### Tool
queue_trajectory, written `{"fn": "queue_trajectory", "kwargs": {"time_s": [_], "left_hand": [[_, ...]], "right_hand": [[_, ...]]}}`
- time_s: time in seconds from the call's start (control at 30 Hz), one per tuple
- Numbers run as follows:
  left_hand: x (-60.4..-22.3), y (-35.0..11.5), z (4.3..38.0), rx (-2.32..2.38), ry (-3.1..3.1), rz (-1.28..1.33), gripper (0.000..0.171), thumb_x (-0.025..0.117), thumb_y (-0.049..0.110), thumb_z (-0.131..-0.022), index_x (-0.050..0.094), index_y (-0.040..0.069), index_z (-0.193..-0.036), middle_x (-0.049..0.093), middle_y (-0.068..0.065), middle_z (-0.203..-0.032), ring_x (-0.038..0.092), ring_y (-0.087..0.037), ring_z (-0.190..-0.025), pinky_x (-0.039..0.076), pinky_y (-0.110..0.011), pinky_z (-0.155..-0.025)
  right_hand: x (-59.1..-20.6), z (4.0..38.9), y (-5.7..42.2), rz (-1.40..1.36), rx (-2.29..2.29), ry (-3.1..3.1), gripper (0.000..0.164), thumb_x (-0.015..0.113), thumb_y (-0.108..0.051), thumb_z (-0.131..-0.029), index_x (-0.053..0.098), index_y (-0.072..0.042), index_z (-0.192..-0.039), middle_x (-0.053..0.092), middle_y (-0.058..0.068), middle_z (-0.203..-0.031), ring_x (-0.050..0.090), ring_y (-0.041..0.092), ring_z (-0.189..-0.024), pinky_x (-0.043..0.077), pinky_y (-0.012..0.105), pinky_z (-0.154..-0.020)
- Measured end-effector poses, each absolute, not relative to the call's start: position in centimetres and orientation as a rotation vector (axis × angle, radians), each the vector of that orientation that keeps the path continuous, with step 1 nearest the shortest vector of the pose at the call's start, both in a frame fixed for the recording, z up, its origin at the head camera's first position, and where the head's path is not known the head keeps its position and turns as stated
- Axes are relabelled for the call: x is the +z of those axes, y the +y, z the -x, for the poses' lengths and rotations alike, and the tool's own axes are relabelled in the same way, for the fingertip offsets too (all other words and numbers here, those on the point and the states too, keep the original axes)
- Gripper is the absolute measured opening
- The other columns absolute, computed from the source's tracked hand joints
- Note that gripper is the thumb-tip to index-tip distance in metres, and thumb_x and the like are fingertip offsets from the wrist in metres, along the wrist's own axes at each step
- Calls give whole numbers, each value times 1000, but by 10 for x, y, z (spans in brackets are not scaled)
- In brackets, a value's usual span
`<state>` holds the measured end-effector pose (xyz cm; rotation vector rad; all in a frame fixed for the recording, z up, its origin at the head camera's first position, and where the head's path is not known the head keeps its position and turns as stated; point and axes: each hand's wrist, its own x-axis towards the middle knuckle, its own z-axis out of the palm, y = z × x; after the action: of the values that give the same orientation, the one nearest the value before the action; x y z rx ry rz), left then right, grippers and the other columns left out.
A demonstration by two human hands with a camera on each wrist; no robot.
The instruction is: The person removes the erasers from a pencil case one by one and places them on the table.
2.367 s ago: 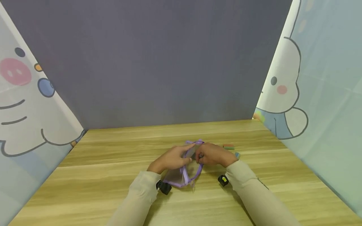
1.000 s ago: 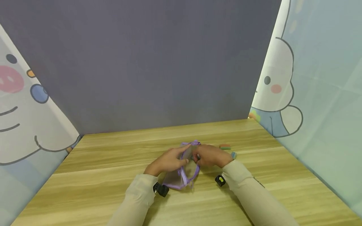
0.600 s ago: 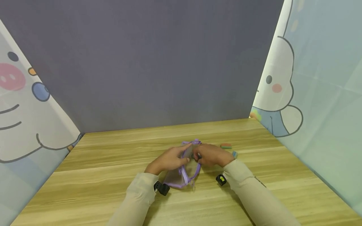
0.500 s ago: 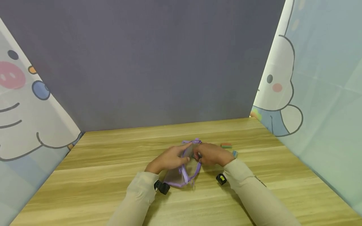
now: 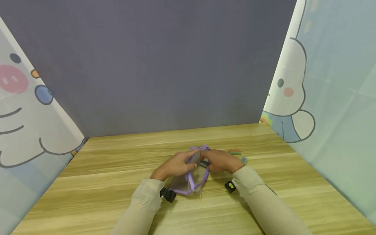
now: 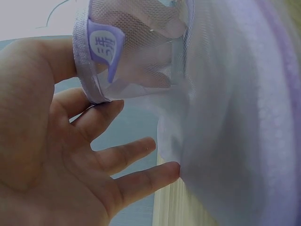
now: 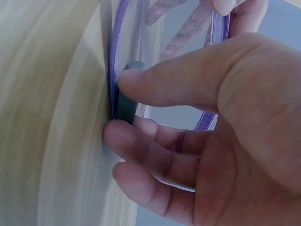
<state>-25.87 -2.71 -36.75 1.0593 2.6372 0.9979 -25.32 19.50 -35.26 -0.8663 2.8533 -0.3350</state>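
Note:
A mesh bag (image 5: 182,183) with purple trim lies on the table, its mouth spread between both hands. My left hand (image 5: 178,164) holds the bag's rim; in the left wrist view thumb and fingers pinch the trim beside a purple tag (image 6: 104,44), the lower fingers spread. My right hand (image 5: 219,160) is at the mouth's right side. Its thumb and fingers hold a small dark green block (image 7: 126,106), which lies right beside the purple zipper edge (image 7: 114,61). In the head view the block shows just left of the right fingers.
To the right of the right hand lie an orange-and-green block (image 5: 235,151) and a blue block (image 5: 244,160) on the wooden table (image 5: 111,182). A dark grey panel (image 5: 164,65) stands behind, with cartoon-printed curtains (image 5: 337,107) at the sides.
The right fingers have shifted on the dark green block, so more of it shows at the bag's mouth. The left hand and bag stay nearly in place; the head view shifts slightly.

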Motion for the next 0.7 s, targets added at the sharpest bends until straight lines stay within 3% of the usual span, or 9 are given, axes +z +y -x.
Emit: {"fn": "queue_trajectory", "kwargs": {"time_s": [0.23,0.47,0.7], "left_hand": [[-366,-28,260,1007,2621,-1059,67,64,23,-98,34,23,-158,40,-1,-156,46,-19,-133,35,-45,-111],[-366,-29,259,1007,2623,-1064,68,64,23,-97,35,22,-158,37,0,-158,41,-22,-138,32,-45,-113],[-368,-29,260,985,2639,-1046,68,63,26,-97,34,24,-158,37,1,-158,41,-20,-138,35,-44,-112]], "right_hand": [[-353,255,195,948,-313,2865,48,77,-6,-82,67,-18,-128,64,4,-131,64,25,-107,51,43,-91],[-354,254,195,908,-335,2833,46,78,-11,-84,68,-19,-128,62,6,-134,62,29,-114,50,46,-95],[-356,254,195,814,-357,2825,48,81,-18,-85,67,-23,-131,66,4,-122,65,20,-95,53,43,-86]]}}
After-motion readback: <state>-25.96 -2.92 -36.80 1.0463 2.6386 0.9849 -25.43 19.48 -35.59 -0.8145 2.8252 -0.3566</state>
